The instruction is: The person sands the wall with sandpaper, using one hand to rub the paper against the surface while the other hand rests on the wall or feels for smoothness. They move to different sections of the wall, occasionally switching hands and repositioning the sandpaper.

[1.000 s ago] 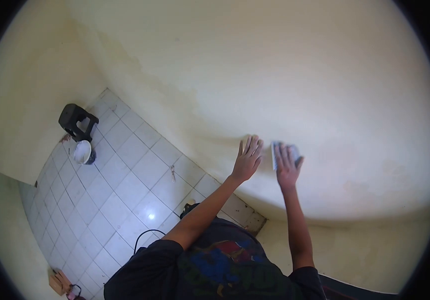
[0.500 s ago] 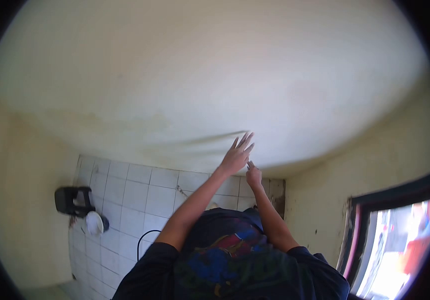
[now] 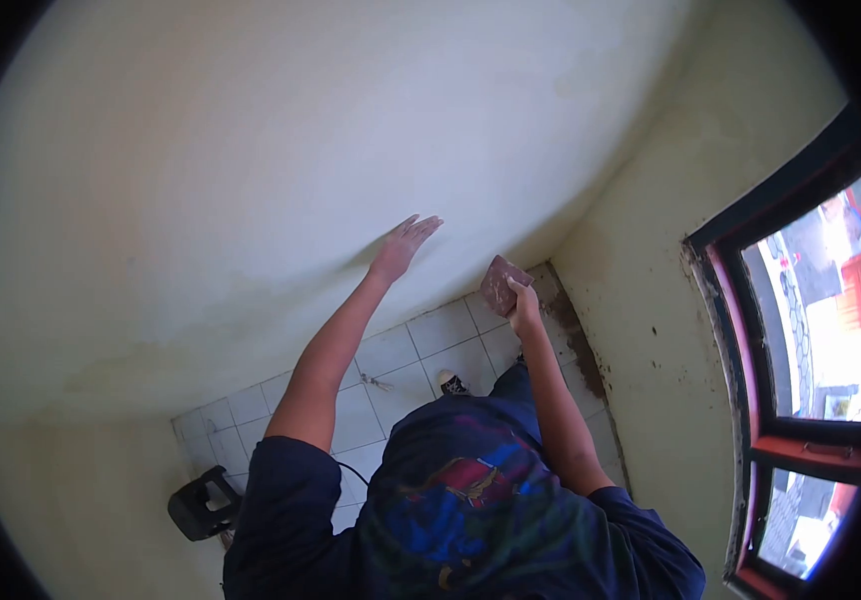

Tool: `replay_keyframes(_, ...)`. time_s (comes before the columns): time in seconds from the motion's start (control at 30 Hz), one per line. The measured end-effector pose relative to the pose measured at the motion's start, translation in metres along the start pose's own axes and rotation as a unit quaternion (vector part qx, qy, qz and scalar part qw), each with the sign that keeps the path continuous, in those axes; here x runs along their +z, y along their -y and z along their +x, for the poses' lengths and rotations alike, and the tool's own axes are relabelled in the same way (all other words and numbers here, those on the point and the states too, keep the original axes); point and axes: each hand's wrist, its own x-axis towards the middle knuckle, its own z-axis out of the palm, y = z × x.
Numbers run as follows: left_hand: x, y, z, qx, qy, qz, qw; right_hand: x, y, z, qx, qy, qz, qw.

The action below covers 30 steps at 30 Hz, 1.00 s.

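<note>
My left hand [image 3: 407,246] lies at the pale wall [image 3: 351,130], fingers stretched out and held close together, with whitish dust on the fingertips. Lower and to the right, my right hand [image 3: 524,308] grips a reddish-brown piece of sandpaper [image 3: 500,286], thumb across its near face. White dust streaks mark the sandpaper, which shows in front of the foot of the wall. The fingers behind it are hidden.
White floor tiles [image 3: 356,412] run along the wall's foot. My shoe [image 3: 453,382] shows below me. A dark plastic stool [image 3: 201,505] stands at lower left. On the right, a dark-framed window [image 3: 816,310] breaks the side wall [image 3: 641,260].
The view has turned toward the window side. My left hand has shifted left along the wall, apart from the right. My right hand has turned, bringing the sandpaper into sight.
</note>
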Motion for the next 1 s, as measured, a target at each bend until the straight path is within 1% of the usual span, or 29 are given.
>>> replay_keyframes(0.03, 0.009, -0.001, 0.001, 0.007, 0.0, -0.002, 1.0, 0.003, 0.003, -0.006, -0.002, -0.005, 0.004, 1.0)
replay_keyframes(0.1, 0.023, -0.005, 0.003, -0.033, 0.034, -0.123, 0.991, 0.001, 0.007, -0.011, 0.018, -0.009, 0.012, 1.0)
replay_keyframes(0.13, 0.029, -0.004, 0.003, -0.033, 0.034, -0.125, 0.991, 0.002, 0.008, -0.008, 0.019, -0.01, 0.011, 1.0)
replay_keyframes(0.2, 0.039, -0.005, -0.007, -0.025, 0.082, -0.054, 0.995, -0.001, 0.005, -0.005, 0.035, 0.0, 0.031, 0.999)
replay_keyframes(0.23, 0.047, -0.005, -0.014, -0.027, 0.084, -0.056, 0.995, 0.0, 0.005, -0.007, 0.038, 0.0, 0.029, 0.999)
replay_keyframes(0.3, 0.065, -0.005, -0.028, -0.085, 0.137, -0.186, 0.969, 0.002, 0.007, -0.009, 0.047, 0.009, 0.034, 0.998)
replay_keyframes(0.33, 0.075, -0.007, -0.038, -0.087, 0.137, -0.188, 0.969, 0.002, 0.008, -0.011, 0.048, 0.008, 0.032, 0.998)
replay_keyframes(0.37, 0.084, -0.01, -0.051, -0.052, 0.12, 0.04, 0.991, 0.004, 0.009, -0.011, 0.056, 0.007, 0.032, 0.998)
replay_keyframes(0.4, 0.085, -0.012, -0.059, -0.014, 0.098, 0.267, 0.959, 0.004, 0.008, -0.009, 0.064, 0.006, 0.033, 0.997)
replay_keyframes(0.43, 0.088, -0.014, -0.065, -0.016, 0.1, 0.266, 0.959, 0.004, 0.007, -0.008, 0.065, 0.007, 0.031, 0.997)
replay_keyframes(0.5, 0.094, -0.017, -0.068, -0.006, 0.227, 0.383, 0.895, 0.002, 0.007, 0.002, 0.089, 0.0, 0.019, 0.996)
replay_keyframes(0.53, 0.096, -0.018, -0.069, -0.007, 0.228, 0.381, 0.896, 0.0, 0.006, 0.007, 0.091, -0.001, 0.016, 0.996)
replay_keyframes(0.6, 0.095, -0.02, -0.074, -0.007, 0.263, 0.296, 0.918, -0.004, 0.003, 0.01, 0.095, -0.003, 0.038, 0.995)
replay_keyframes(0.63, 0.079, -0.022, -0.071, -0.009, 0.263, 0.294, 0.919, -0.004, 0.002, 0.009, 0.095, -0.003, 0.035, 0.995)
replay_keyframes(0.67, 0.061, -0.027, -0.067, -0.039, 0.261, 0.187, 0.946, -0.004, 0.0, 0.005, 0.096, -0.006, 0.036, 0.995)
replay_keyframes(0.7, 0.038, -0.031, -0.06, -0.067, 0.256, 0.077, 0.961, -0.004, -0.002, 0.003, 0.098, -0.01, 0.037, 0.994)
replay_keyframes(0.73, 0.023, -0.033, -0.053, -0.068, 0.258, 0.077, 0.961, -0.006, -0.005, 0.006, 0.1, -0.01, 0.037, 0.994)
replay_keyframes(0.8, 0.0, -0.034, -0.034, -0.043, 0.141, 0.043, 0.988, -0.014, -0.013, 0.015, 0.113, -0.011, 0.076, 0.991)
replay_keyframes(0.83, -0.007, -0.035, -0.025, -0.045, 0.142, 0.042, 0.988, -0.011, -0.014, 0.014, 0.114, -0.01, 0.074, 0.991)
replay_keyframes(0.9, -0.02, -0.036, -0.007, -0.02, 0.069, 0.036, 0.997, -0.01, -0.013, 0.013, 0.124, -0.014, 0.06, 0.99)
replay_keyframes(0.93, -0.025, -0.035, 0.002, -0.021, 0.066, 0.034, 0.997, -0.01, -0.014, 0.015, 0.122, -0.014, 0.058, 0.991)
replay_keyframes(1.0, -0.027, -0.035, 0.017, -0.015, 0.031, 0.042, 0.999, -0.01, -0.016, 0.016, 0.119, -0.005, 0.062, 0.991)
